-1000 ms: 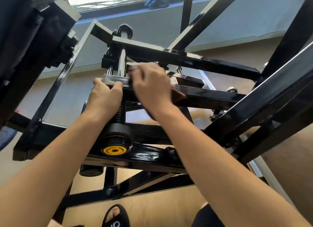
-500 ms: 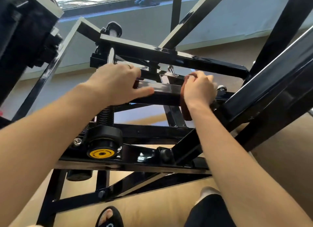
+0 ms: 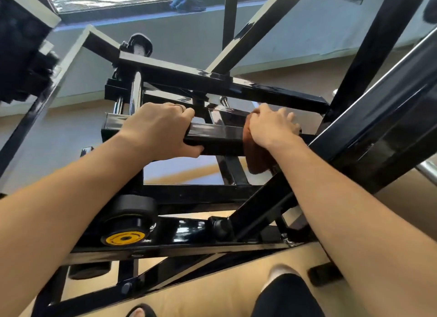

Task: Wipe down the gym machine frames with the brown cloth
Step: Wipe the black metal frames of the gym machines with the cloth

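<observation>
We take the glossy black crossbar (image 3: 217, 137) as our landmark. Our left hand (image 3: 158, 132) grips its left stretch, fingers curled over the top edge and thumb hooked under the lower edge. Our right hand (image 3: 272, 127) is clamped on the brown cloth (image 3: 254, 155) at the bar's right stretch, fingers curled over the top; the cloth wraps the bar and hangs below its lower edge. Between the two hands a short bare length of bar shows — shiny, with sharp square edges. Just right of the cloth the bar meets a thick diagonal beam (image 3: 378, 132), so little open bar remains on that side. Behind the bar, a second rail (image 3: 224, 82) runs near and roughly parallel, with a narrow gap between. Below the bar we see open floor through the frame, and lower left a black roller with a yellow cap (image 3: 125, 238).
</observation>
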Demonstrator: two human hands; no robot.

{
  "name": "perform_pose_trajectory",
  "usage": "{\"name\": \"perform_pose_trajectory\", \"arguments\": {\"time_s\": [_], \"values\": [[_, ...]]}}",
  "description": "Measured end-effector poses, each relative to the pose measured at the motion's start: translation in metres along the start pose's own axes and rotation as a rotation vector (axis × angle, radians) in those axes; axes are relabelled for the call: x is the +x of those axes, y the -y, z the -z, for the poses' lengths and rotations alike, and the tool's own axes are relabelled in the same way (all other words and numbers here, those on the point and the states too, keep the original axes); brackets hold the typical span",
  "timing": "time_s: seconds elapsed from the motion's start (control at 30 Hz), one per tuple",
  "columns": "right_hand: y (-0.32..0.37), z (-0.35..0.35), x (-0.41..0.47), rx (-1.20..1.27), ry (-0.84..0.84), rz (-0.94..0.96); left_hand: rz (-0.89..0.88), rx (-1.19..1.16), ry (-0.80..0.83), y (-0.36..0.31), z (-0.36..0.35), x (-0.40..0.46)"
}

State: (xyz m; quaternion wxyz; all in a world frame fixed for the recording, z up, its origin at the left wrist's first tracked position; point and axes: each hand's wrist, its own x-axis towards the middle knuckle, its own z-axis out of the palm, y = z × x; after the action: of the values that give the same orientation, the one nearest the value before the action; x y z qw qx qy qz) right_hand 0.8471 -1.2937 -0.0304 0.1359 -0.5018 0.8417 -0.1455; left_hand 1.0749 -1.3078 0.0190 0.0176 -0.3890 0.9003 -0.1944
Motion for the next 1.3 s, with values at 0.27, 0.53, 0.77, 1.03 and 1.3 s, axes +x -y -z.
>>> {"name": "perform_pose_trajectory", "arguments": {"time_s": [0.27, 0.53, 0.77, 1.03, 1.3], "values": [[0.02, 0.008, 0.001, -0.201, 0.09, -0.141, 0.014, -0.012, -0.013, 0.0, -0.003, 0.002], [0.081, 0.002, -0.043, 0.071, 0.088, 0.244, 0.036, 0.013, -0.021, 0.0, -0.008, 0.004], [-0.011, 0.005, 0.026, -0.38, 0.12, -0.222, 0.031, -0.026, -0.039, 0.002, -0.005, 0.001], [0.085, -0.006, -0.042, 0.032, 0.073, 0.178, 0.056, -0.029, -0.02, -0.002, -0.003, 0.003], [0.018, -0.006, -0.013, 0.009, -0.021, 0.002, 0.074, -0.059, -0.031, -0.002, 0.0, -0.002]]}}
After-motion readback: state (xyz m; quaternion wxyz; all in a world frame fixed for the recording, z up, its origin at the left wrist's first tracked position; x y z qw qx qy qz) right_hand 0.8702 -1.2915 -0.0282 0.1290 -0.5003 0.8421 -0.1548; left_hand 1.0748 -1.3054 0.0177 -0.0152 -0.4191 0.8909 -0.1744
